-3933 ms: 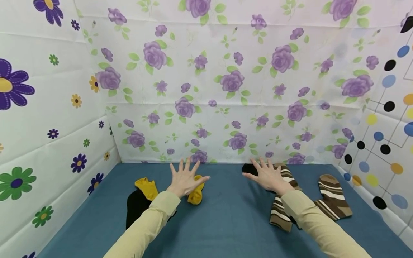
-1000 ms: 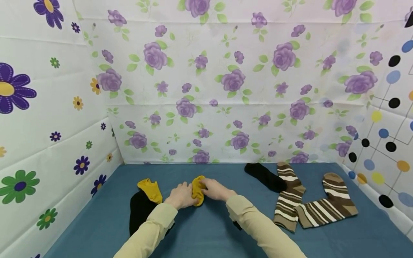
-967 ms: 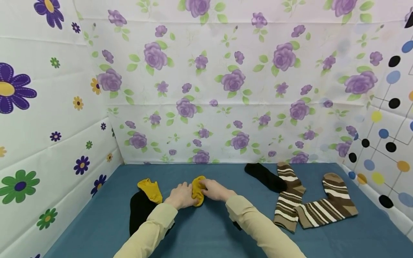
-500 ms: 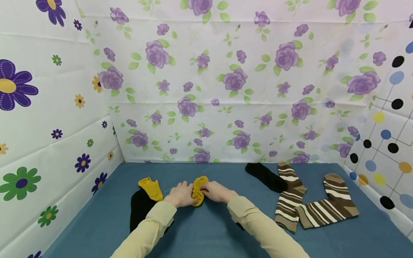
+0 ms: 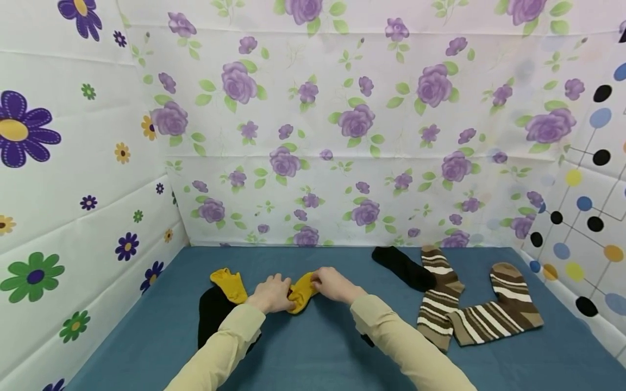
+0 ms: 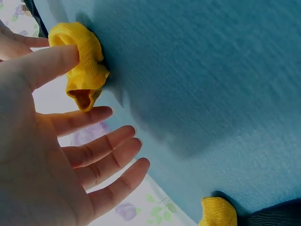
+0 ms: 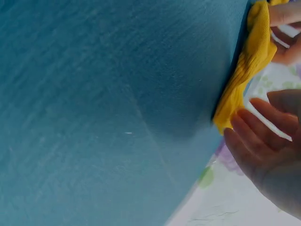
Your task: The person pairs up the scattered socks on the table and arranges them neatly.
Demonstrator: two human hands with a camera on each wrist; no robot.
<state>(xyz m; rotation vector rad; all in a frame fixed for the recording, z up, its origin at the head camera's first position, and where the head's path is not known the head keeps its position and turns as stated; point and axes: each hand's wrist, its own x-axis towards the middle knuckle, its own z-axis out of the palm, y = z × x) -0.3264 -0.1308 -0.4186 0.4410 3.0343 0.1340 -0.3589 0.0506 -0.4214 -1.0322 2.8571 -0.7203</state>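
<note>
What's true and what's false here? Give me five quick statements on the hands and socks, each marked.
1. The left hand and right hand are at one yellow sock. True.
2. The left hand is a clenched fist. False: its fingers are spread.
3. A black sock overlaps a striped sock. True.
4. Both striped socks lie left of the hands. False: they lie to the right.
5. The surface beneath the socks is blue. True.

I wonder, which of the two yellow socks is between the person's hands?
It is the yellow sock further right, between the left hand and right hand; the other yellow sock lies further left, touching a black sock.
</note>
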